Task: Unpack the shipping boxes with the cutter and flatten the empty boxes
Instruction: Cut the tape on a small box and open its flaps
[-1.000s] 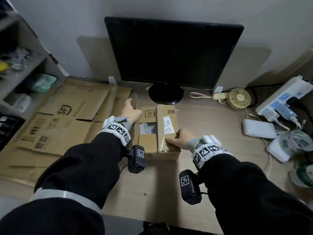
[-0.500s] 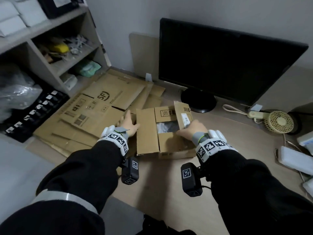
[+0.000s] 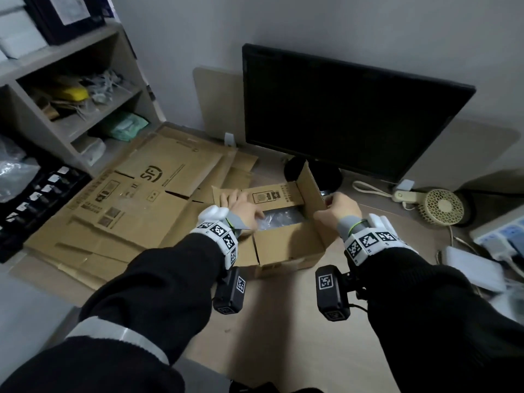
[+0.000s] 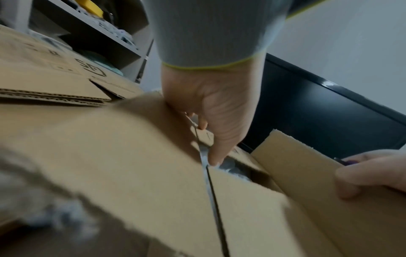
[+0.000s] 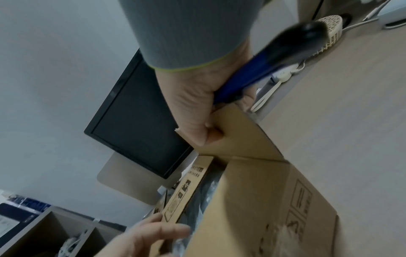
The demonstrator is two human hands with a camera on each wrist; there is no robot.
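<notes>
A brown shipping box point(image 3: 286, 245) stands on the desk in front of the monitor, its top partly open. My right hand point(image 3: 337, 211) pinches the right flap point(image 3: 310, 188) and holds it upright. The same hand grips the blue and black cutter point(image 5: 263, 69) in its palm. My left hand point(image 3: 241, 208) lies on the left flap point(image 3: 219, 194) with its fingers stretched out, and its thumb point(image 4: 216, 156) dips into the opening. Crinkled clear plastic wrapping point(image 3: 280, 218) shows inside the box; what it wraps is hidden.
Flattened cardboard boxes point(image 3: 136, 211) lie stacked to the left, beside a shelf unit point(image 3: 71, 95). A black monitor point(image 3: 340, 114) stands right behind the box. To the right are a small fan point(image 3: 442, 207), a power strip point(image 3: 499, 236) with cables and a white device point(image 3: 470, 265).
My right hand has lifted the right flap from flat to upright. My left hand has moved from the box's left side onto the left flap. The head view has swung left and closer.
</notes>
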